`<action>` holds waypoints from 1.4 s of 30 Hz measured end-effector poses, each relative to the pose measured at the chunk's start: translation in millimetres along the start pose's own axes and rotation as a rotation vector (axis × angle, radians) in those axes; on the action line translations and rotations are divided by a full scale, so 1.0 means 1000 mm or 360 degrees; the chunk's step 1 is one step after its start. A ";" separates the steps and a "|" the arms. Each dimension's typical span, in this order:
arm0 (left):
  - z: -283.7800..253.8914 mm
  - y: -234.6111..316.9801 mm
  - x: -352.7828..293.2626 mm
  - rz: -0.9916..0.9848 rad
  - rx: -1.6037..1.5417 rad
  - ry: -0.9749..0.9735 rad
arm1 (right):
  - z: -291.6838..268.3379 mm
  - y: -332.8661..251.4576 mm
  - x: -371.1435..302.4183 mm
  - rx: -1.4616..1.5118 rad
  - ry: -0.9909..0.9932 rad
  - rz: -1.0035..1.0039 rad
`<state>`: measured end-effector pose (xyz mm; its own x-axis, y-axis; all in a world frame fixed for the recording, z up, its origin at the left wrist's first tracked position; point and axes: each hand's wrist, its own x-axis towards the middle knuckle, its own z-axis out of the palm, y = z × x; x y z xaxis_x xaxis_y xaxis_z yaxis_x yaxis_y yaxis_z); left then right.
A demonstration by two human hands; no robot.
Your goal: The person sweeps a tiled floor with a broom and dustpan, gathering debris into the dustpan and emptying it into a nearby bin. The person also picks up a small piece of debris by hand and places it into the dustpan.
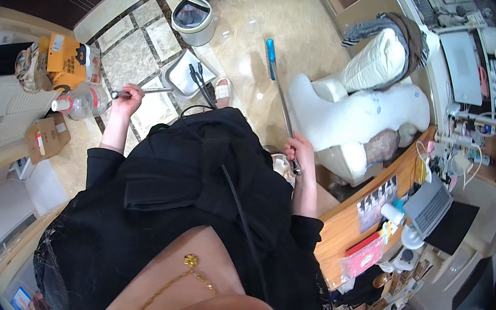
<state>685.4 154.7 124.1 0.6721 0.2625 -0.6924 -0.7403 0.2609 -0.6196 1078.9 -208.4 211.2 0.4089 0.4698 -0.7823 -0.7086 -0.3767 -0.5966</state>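
Observation:
My left hand (129, 101) is closed round the handle of a long-handled dustpan (177, 78). Its pale scoop lies low over the floor, left of my slippered foot (223, 92). In my right hand (300, 151) I grip the upper end of a broom (280, 91). The broom's metal stick slants forward and away to its blue head (270, 51), whose bristles rest at the tan floor. A gap of bare tile lies between the broom head and the scoop.
A white bin (193, 23) with a dark liner stands ahead. To the right are a white-covered chair (352, 112) and a wooden desk (338, 228) with a laptop (430, 205). A large plastic bottle (84, 102), an orange box (66, 62) and a cardboard box (47, 136) sit left.

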 end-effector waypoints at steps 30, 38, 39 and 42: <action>0.176 -0.314 0.374 -0.0107 0.0309 0.0229 | -0.015 -0.378 0.644 0.0297 0.1211 -0.0071; 0.194 -0.292 0.413 -0.0149 0.0296 0.0201 | 0.050 -0.373 0.600 -0.0146 0.0431 0.0013; 0.194 -0.281 0.416 -0.0121 0.0302 0.0240 | 0.050 -0.372 0.584 -0.0132 0.0386 -0.0004; 0.193 -0.250 0.430 -0.0159 0.0453 0.0108 | 0.036 -0.389 0.544 0.0081 0.0432 0.0303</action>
<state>1163.3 381.7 52.5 0.7314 0.1627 -0.6623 -0.6295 0.5346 -0.5639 1556.4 222.3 23.6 0.4001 0.1627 -0.9019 -0.8118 -0.3939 -0.4311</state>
